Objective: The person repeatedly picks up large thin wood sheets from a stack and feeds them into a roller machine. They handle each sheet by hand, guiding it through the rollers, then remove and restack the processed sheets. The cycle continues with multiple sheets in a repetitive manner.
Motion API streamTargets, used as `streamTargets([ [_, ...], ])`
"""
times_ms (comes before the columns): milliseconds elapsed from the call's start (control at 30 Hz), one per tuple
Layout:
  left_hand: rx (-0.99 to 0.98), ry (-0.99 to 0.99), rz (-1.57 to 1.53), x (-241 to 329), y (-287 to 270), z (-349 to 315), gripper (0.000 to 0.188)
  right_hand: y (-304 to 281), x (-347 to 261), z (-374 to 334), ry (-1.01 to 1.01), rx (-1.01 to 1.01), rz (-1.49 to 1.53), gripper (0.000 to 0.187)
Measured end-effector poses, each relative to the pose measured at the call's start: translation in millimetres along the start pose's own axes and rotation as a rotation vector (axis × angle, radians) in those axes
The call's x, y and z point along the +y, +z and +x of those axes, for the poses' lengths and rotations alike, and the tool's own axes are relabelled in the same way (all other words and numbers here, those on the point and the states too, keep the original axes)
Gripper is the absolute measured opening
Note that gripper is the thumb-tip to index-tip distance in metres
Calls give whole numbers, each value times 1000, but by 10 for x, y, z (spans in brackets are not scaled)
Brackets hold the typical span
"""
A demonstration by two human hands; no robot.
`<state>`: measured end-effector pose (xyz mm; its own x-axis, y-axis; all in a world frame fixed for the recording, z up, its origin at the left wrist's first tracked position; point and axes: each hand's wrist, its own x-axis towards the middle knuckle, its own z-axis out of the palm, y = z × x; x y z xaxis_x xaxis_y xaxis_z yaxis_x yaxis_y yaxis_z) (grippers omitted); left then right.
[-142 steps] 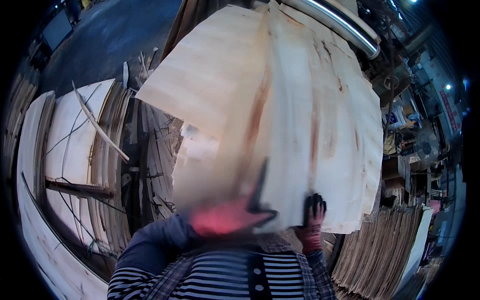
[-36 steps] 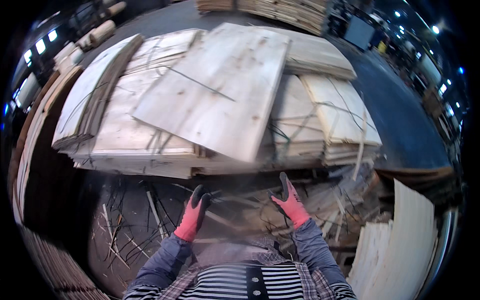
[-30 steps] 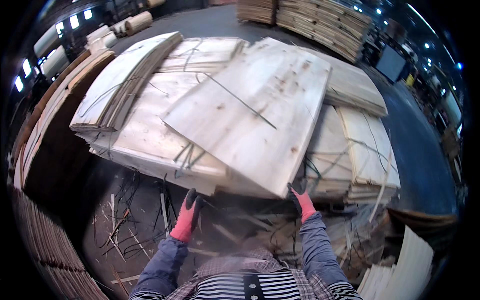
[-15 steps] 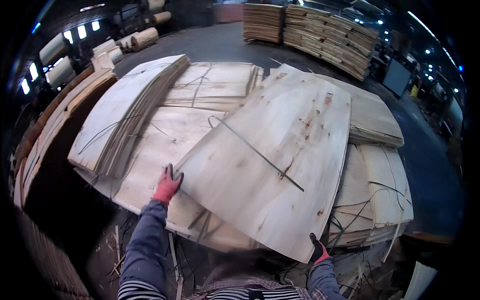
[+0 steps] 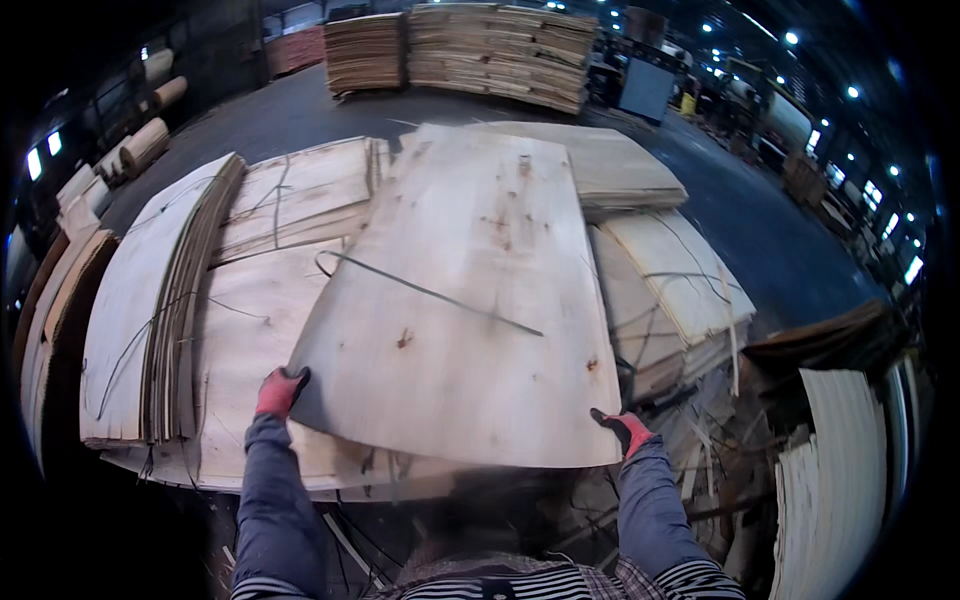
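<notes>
1. Left hand [image 5: 283,393] and right hand [image 5: 626,431], both off the wood about a second ago, are now clamped on the near corners of a pale veneer sheet [image 5: 450,390].
2. That sheet lies over the bundled veneer, squarer to the person than a moment ago; the two-sided hold seems to give control of its near edge.
3. Fingers under the sheet are hidden, and whether it is one layer or several cannot be told.
4. Across it slants a dark strap [image 5: 440,296]; whether it is loose is unclear.
5. Beside it, the left bundle [image 5: 140,310] and right bundle [image 5: 680,275] show, the latter partly covered.
6. Below, the littered floor is dark and blurred.
</notes>
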<state>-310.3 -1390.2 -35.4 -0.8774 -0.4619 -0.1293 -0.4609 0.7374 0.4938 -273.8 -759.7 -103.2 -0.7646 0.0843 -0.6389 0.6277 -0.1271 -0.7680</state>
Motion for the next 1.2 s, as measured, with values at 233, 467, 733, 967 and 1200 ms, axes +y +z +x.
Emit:
streamTargets([
  [233, -494, -290, -357, -754, 222, -2241, 55, -1147, 1629, -1131, 493, 109, 56, 38],
  [467, -701, -307, -712, -1334, 523, -2693, 42, -1639, 2337, -2146, 84, 128, -393, 42],
  [733, -461, -229, -703, -348, 143, -3137, 46, -1072, 1106, -3493, -260, 192, -433, 51],
  [967, -543, -54, -767, 594, 56, -3098, 39, -584, 713, -4327, -174, 374, -376, 40],
  [1200, -742, 375, -759, 1656, 664, -3153, 38, -967, 1164, -5030, -179, 690, -348, 53],
])
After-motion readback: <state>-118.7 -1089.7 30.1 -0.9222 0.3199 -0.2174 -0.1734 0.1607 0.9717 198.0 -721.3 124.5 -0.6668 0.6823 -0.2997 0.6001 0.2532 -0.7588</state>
